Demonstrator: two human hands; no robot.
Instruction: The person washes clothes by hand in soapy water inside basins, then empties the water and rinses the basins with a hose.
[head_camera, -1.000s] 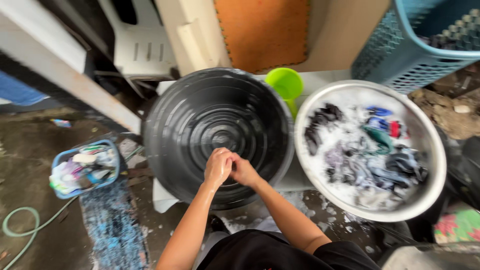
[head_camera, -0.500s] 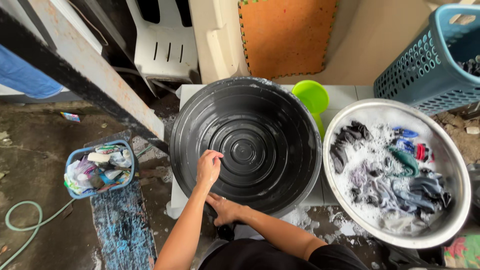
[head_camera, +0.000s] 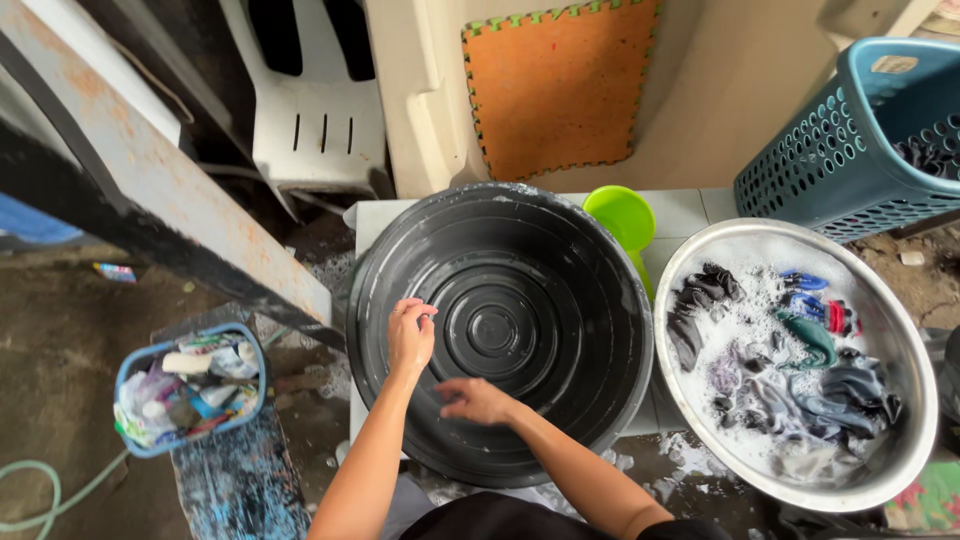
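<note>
Fingers of both hands, left hand (head_camera: 410, 338) and right hand (head_camera: 474, 400), spread open, holding nothing, inside empty black tub (head_camera: 590, 300). Clothes (head_camera: 790, 380) sit soaking in soapy metal basin (head_camera: 905, 350); none moved over yet.

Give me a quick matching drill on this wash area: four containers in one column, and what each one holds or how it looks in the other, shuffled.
Things:
1. black basin
2. metal basin
3. teal laundry basket
4. small blue basket

States:
A. full of suds and soaking clothes
B. packed with small packets and bottles, on the ground
C. ribbed inside, both hands over it
D. perforated wall, dark clothes inside

Pairs: 1-C, 2-A, 3-D, 4-B
</note>
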